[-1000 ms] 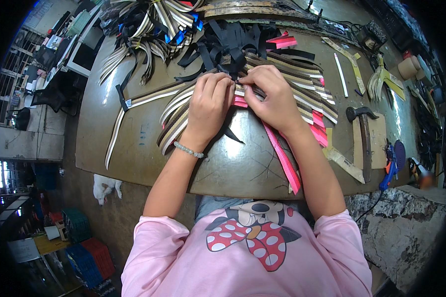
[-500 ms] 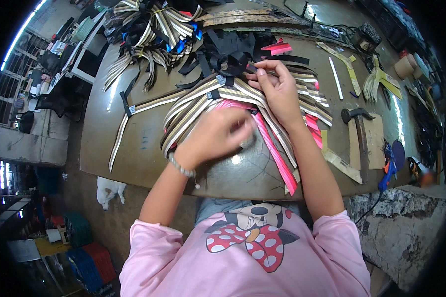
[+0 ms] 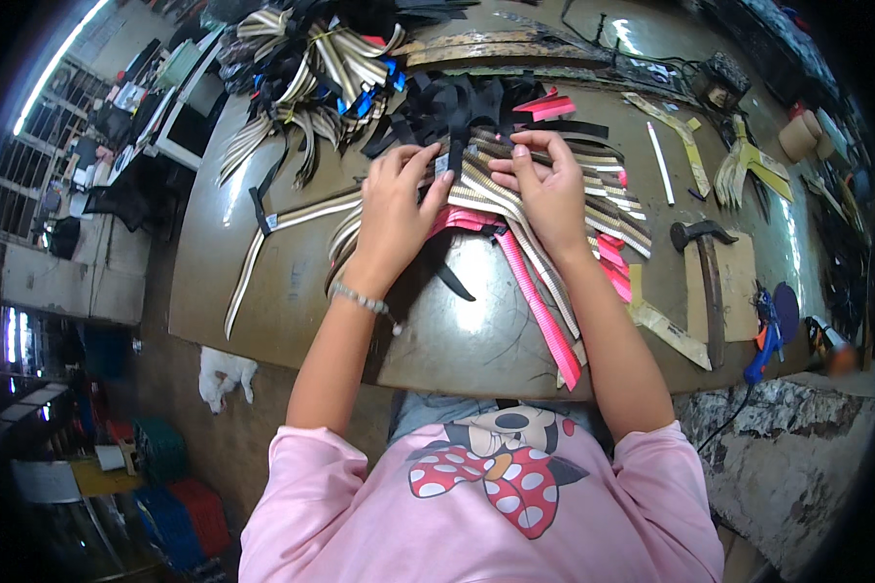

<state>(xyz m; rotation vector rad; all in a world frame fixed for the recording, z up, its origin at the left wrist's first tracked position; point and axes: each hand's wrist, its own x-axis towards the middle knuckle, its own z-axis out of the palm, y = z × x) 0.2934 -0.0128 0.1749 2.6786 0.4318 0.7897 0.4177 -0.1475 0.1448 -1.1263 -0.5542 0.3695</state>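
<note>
A bundle of striped webbing straps in tan, brown and white lies fanned across the table before me. My left hand is at the bundle's left side, its thumb and fingers closing on a striped strap beside a small pale label. On the right side, my right hand has its fingers curled against the striped straps, thumb close to the forefinger. Pink webbing runs from under the bundle toward the table's near edge. Black straps are heaped just beyond my hands.
Another tied bundle of striped straps lies at the far left. One strap stretches out left. To the right are a hammer on cardboard, a blue glue gun, a white stick and yellow-and-white strips. A white animal lies on the floor.
My left hand has moved up and away from me, from over the pink webbing to the bundle's left side. The right hand has shifted slightly nearer. A black strap end now shows below the bundle.
</note>
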